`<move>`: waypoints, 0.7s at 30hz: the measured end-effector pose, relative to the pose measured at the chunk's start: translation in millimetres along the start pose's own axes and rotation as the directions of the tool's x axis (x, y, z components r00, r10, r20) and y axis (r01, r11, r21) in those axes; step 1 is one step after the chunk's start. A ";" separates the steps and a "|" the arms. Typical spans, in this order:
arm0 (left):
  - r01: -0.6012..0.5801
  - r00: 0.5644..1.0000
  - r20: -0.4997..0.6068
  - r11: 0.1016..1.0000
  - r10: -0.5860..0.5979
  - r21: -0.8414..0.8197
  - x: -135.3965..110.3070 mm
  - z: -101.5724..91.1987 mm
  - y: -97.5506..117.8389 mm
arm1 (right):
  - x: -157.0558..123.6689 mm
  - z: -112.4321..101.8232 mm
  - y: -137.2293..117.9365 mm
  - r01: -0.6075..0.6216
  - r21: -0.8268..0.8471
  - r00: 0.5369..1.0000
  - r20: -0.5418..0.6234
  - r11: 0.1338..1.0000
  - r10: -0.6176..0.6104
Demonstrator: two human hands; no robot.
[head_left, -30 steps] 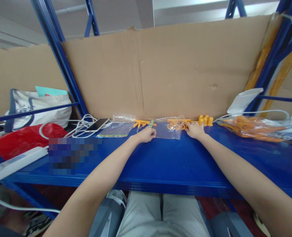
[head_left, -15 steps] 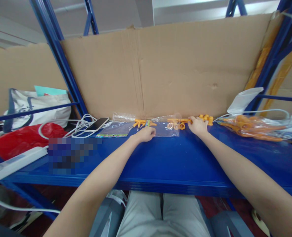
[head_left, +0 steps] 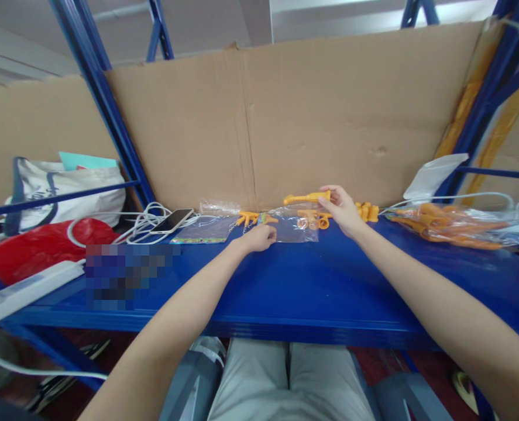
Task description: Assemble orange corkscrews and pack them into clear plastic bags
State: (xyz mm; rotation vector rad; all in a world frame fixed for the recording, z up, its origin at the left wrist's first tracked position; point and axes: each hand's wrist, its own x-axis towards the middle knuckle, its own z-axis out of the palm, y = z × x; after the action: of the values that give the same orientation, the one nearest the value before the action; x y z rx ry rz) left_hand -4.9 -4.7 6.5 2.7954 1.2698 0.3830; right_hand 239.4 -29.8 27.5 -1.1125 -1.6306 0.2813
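Observation:
My right hand (head_left: 342, 209) is closed on a long orange plastic piece (head_left: 306, 198), held level a little above the blue shelf (head_left: 312, 280). Below it lies a clear plastic bag (head_left: 296, 227) with small orange rings (head_left: 312, 221) on or in it. My left hand (head_left: 261, 237) rests closed at the bag's left edge, pinching a small green and orange item (head_left: 264, 220). More small orange parts (head_left: 248, 218) lie just behind the left hand, and several short orange pieces (head_left: 367, 211) stand right of my right hand.
A cardboard sheet (head_left: 320, 117) backs the shelf. At the left lie a phone (head_left: 171, 220), white cables (head_left: 143, 225), a flat bag (head_left: 204, 230), a red bag (head_left: 31, 248) and a white tote (head_left: 61, 193). A clear bag of orange parts (head_left: 452, 225) fills the right.
My right hand has lifted the long orange piece off the shelf and raised it slightly to the left. My left hand has stayed at the bag's edge.

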 end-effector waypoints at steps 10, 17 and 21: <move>-0.013 0.998 0.059 0.998 0.010 0.056 1.7 0.7 -2.8 | -9.6 25.4 1.1 -0.005 0.153 0.974 0.224 0.988 -0.029; 0.014 0.998 0.056 0.997 -0.017 0.069 1.8 -0.5 -3.5 | 1.9 1.9 10.7 -0.278 -0.045 0.958 0.063 0.960 0.280; 0.038 0.996 0.075 0.995 -0.045 0.090 1.3 -3.8 -7.5 | 1.8 -4.8 13.6 -0.363 0.046 0.929 -0.057 0.931 0.365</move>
State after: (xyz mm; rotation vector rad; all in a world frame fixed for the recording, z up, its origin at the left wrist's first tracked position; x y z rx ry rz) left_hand -10.5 1.1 9.3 2.8202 1.3577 0.2194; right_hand 250.6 -22.8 21.3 -1.3821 -1.3494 0.5083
